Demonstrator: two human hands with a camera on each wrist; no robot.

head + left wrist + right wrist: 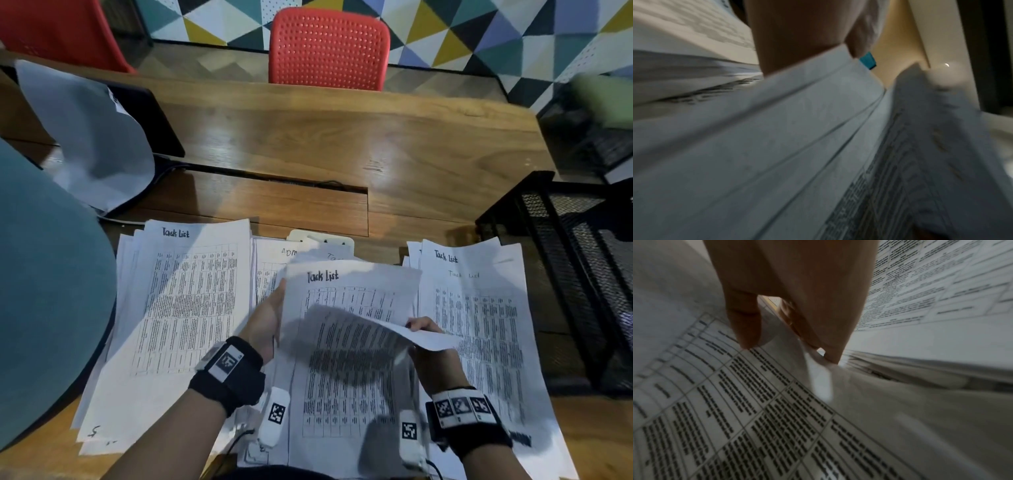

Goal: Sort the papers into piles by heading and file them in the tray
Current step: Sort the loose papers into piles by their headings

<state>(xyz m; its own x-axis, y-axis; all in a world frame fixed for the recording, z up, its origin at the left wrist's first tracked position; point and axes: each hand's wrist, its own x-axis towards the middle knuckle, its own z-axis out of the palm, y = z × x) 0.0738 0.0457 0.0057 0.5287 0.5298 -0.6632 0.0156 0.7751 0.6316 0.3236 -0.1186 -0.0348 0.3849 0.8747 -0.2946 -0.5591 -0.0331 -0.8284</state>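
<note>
Three lots of white printed sheets headed "Task List" lie before me. The left pile (178,308) and right pile (479,325) lie flat on the wooden table (342,137). My left hand (270,318) grips the left edge of the middle stack (352,284), whose sheet edges (777,146) run below the palm (797,40). My right hand (423,327) pinches the corner of the stack's top sheet (359,332), lifted and curled over. Thumb and fingers (790,352) close on that sheet (735,402). The black mesh tray (565,257) stands at the right.
A sheet headed "ADM" (274,260) peeks out behind the middle stack, by a white power strip (322,238). A pale cloth (92,137) drapes a dark screen at the back left. A teal shape (44,291) fills the left edge. A red chair (329,48) stands beyond the table.
</note>
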